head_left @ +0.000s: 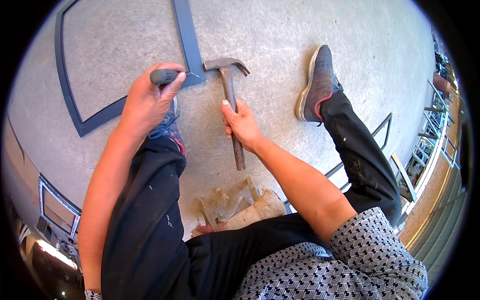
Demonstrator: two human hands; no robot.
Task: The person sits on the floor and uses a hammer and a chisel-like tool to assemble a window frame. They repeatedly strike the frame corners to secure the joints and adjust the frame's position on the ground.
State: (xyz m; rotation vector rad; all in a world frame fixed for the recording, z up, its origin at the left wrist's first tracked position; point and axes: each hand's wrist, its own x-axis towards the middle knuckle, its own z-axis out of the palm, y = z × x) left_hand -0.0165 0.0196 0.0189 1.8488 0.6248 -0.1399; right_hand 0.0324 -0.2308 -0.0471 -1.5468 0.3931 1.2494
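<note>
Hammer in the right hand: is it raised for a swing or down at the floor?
Down. The hammer lies low along the concrete floor, its head beside the grey frame's corner, right hand gripping mid-handle.

A pale, speckled concrete floor is seen across most of the view, lit evenly by bright daylight. Crumpled brown paper wrapping is laid on it near the lower middle. At the lower left, a light-coloured framed panel is set on the ground, with a bright strip of light below it. Along the right rim, metal frames are stacked beside a brick-coloured surface, and thin metal bars are laid on the concrete there.
</note>
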